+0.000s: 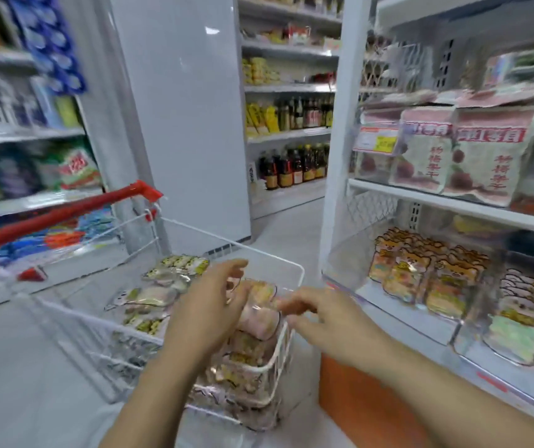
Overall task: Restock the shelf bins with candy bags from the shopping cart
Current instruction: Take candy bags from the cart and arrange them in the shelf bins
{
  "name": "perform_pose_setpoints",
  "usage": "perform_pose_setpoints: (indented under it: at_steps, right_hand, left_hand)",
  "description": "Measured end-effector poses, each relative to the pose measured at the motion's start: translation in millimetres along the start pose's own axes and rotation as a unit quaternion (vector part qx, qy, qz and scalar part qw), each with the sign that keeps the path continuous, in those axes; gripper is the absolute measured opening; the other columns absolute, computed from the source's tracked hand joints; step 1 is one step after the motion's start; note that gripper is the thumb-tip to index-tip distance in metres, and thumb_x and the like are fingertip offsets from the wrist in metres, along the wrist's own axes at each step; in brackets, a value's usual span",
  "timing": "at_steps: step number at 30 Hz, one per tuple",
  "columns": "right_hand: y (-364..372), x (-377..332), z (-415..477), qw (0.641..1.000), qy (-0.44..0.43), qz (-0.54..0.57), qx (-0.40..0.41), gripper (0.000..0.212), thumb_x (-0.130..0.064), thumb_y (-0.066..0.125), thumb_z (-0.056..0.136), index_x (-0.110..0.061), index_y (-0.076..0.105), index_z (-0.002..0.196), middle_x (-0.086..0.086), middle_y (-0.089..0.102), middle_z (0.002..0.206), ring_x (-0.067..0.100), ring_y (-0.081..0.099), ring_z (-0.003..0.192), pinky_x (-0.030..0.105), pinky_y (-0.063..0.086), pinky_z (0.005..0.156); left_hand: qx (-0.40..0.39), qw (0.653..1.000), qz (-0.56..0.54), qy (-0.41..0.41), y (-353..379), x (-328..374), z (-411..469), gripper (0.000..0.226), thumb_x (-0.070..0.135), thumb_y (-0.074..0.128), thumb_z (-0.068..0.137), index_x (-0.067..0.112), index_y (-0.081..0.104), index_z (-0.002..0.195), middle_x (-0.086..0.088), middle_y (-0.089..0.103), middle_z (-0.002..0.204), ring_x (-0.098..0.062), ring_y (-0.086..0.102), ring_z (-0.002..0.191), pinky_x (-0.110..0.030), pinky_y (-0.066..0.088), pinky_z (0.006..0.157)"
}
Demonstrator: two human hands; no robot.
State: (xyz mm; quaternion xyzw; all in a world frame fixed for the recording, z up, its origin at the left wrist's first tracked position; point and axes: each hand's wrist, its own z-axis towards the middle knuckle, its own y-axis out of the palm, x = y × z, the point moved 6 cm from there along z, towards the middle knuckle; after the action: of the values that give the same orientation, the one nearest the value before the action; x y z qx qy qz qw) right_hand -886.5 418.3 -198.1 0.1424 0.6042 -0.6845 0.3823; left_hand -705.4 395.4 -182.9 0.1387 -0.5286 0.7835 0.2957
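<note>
Pink candy bags (260, 318) were reached for;
left hand (207, 308) was spread wide, right hand (333, 324) grip untellable; even squeezing was advised.

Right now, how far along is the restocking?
Done: the shelf bins already hold rows of candy bags. In hand: the left hand lies with straight fingers against a pink bag in the shopping cart, the right hand beside it, its grip blurred. Left: many more bags still lie in the cart.

Glossy candy bags (159, 299) are heaped in the white wire cart (259, 252). At three o'clock, clear shelf bins (346, 263) are stocked.
</note>
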Motion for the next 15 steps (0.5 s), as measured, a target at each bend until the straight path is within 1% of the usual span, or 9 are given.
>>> perform_pose_setpoints:
  at_steps: [2, 3, 5, 7, 8, 9, 11, 13, 15]
  right_hand:
    - [23.4, -13.5, 15.2, 0.993, -0.04, -0.097, -0.05, 0.026, -0.034, 0.055, 0.091, -0.032, 0.07, 0.112, -0.013, 0.072, 0.108, 0.006, 0.064, 0.1, 0.03, 0.051, 0.088]
    - [31.7, -14.2, 23.6, 0.989, -0.044, -0.126, -0.068, 0.027, -0.034, 0.054, 0.094, -0.033, 0.066, 0.118, -0.011, 0.071, 0.114, 0.01, 0.063, 0.103, 0.03, 0.05, 0.089]
    - [46.6, -9.4, 43.4, 0.982, -0.034, -0.156, -0.103, 0.031, -0.03, 0.054, 0.096, -0.031, 0.061, 0.127, -0.007, 0.068, 0.121, 0.015, 0.062, 0.109, 0.031, 0.05, 0.091]
    - [61.2, 2.9, 66.1, 0.977, -0.014, -0.157, -0.141, 0.044, -0.028, 0.057, 0.093, -0.028, 0.054, 0.137, 0.0, 0.064, 0.129, 0.02, 0.06, 0.117, 0.036, 0.049, 0.098]
    - [67.7, 10.7, 76.4, 0.973, 0.008, -0.161, -0.168, 0.053, -0.031, 0.06, 0.091, -0.029, 0.049, 0.142, 0.001, 0.061, 0.134, 0.02, 0.058, 0.122, 0.036, 0.048, 0.101]
    - [73.7, 18.2, 84.4, 0.966, 0.028, -0.169, -0.195, 0.064, -0.037, 0.065, 0.087, -0.031, 0.043, 0.147, 0.0, 0.058, 0.138, 0.02, 0.056, 0.125, 0.036, 0.047, 0.103]
    - [84.3, 30.1, 97.4, 0.948, 0.051, -0.205, -0.237, 0.089, -0.053, 0.072, 0.073, -0.035, 0.032, 0.151, -0.004, 0.054, 0.143, 0.02, 0.054, 0.128, 0.038, 0.047, 0.104]
    - [94.6, 37.5, 107.4, 0.935, 0.053, -0.24, -0.256, 0.108, -0.07, 0.073, 0.056, -0.034, 0.03, 0.149, -0.004, 0.053, 0.144, 0.021, 0.055, 0.124, 0.038, 0.048, 0.1]
    - [101.3, 42.1, 115.2, 0.935, 0.054, -0.243, -0.253, 0.117, -0.077, 0.074, 0.044, -0.03, 0.034, 0.144, -0.002, 0.053, 0.14, 0.022, 0.055, 0.119, 0.036, 0.048, 0.094]
  left_hand:
    - [0.023, 0.999, -0.003, -0.04, -15.2, -32.1, 3.8, 0.038, 0.036, 0.061, 0.094, 0.037, 0.057, 0.132, 0.018, 0.067, 0.117, -0.004, 0.065, 0.097, -0.035, 0.054, 0.086]
    - [0.032, 0.998, -0.008, -0.052, -20.9, -44.4, 5.6, 0.037, 0.036, 0.062, 0.094, 0.036, 0.058, 0.131, 0.017, 0.068, 0.117, -0.005, 0.065, 0.097, -0.038, 0.055, 0.087]
    - [0.043, 0.997, -0.012, -0.069, -27.3, -64.2, 8.6, 0.038, 0.036, 0.064, 0.094, 0.035, 0.059, 0.131, 0.016, 0.068, 0.118, -0.005, 0.066, 0.099, -0.04, 0.055, 0.089]
    - [0.05, 0.995, -0.02, -0.082, -31.1, -77.7, 10.7, 0.038, 0.033, 0.065, 0.094, 0.035, 0.059, 0.131, 0.016, 0.068, 0.118, -0.005, 0.066, 0.099, -0.04, 0.055, 0.09]
    - [0.054, 0.994, -0.023, -0.089, -33.4, -83.5, 11.1, 0.038, 0.032, 0.065, 0.094, 0.035, 0.059, 0.131, 0.017, 0.068, 0.117, -0.005, 0.065, 0.098, -0.039, 0.055, 0.09]
    - [0.057, 0.993, -0.025, -0.099, -35.6, -89.6, 11.0, 0.037, 0.03, 0.064, 0.094, 0.036, 0.059, 0.13, 0.018, 0.068, 0.115, -0.005, 0.065, 0.099, -0.039, 0.055, 0.09]
    - [0.073, 0.99, -0.039, -0.116, -42.1, -100.7, 10.8, 0.035, 0.028, 0.064, 0.095, 0.038, 0.059, 0.128, 0.02, 0.066, 0.112, -0.003, 0.065, 0.099, -0.039, 0.055, 0.089]
    - [0.091, 0.985, -0.064, -0.129, -48.6, -109.6, 10.7, 0.034, 0.026, 0.063, 0.096, 0.038, 0.059, 0.127, 0.021, 0.065, 0.109, 0.0, 0.064, 0.098, -0.036, 0.055, 0.088]
    - [0.103, 0.983, -0.085, -0.13, -52.5, -113.4, 10.2, 0.032, 0.024, 0.062, 0.097, 0.039, 0.06, 0.125, 0.024, 0.064, 0.106, 0.006, 0.062, 0.097, -0.028, 0.052, 0.085]
